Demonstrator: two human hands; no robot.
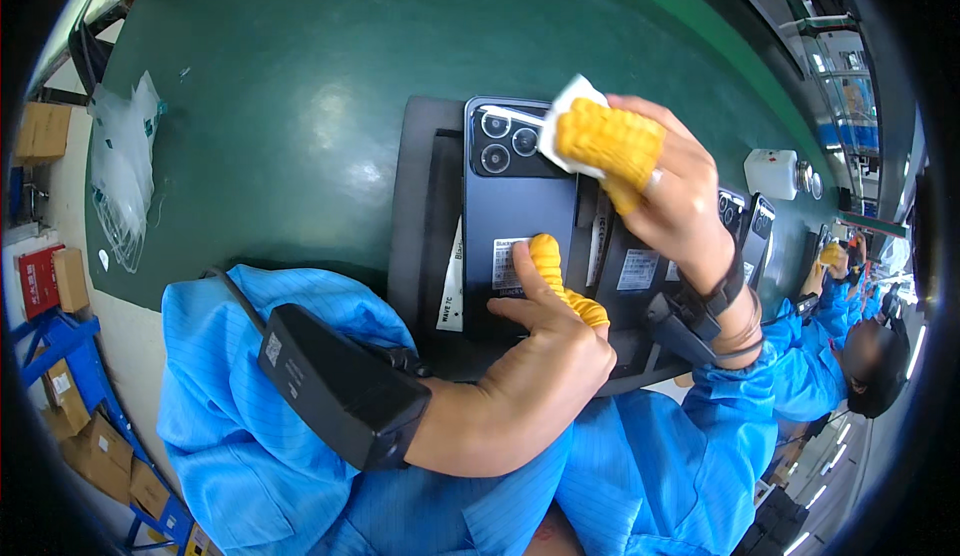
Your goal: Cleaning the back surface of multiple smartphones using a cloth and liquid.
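A dark blue smartphone (520,206) lies back side up over a black foam tray (418,146), its three camera rings at the far end. My left hand (535,356) is on the phone's near half, fingers bent against its back beside a white label (506,262). Yellow finger cots cover some fingers of both hands. In my right hand (670,171) a folded white wipe (572,121) is pinched, close to the phone's camera corner. Whether the wipe touches the phone I cannot tell.
More smartphones (640,266) rest in the tray to the right, with others (762,218) beyond. A white bottle (772,173) stands on the green table (290,86). Clear plastic bags (125,146) lie at the left edge. Another person (815,366) works at far right.
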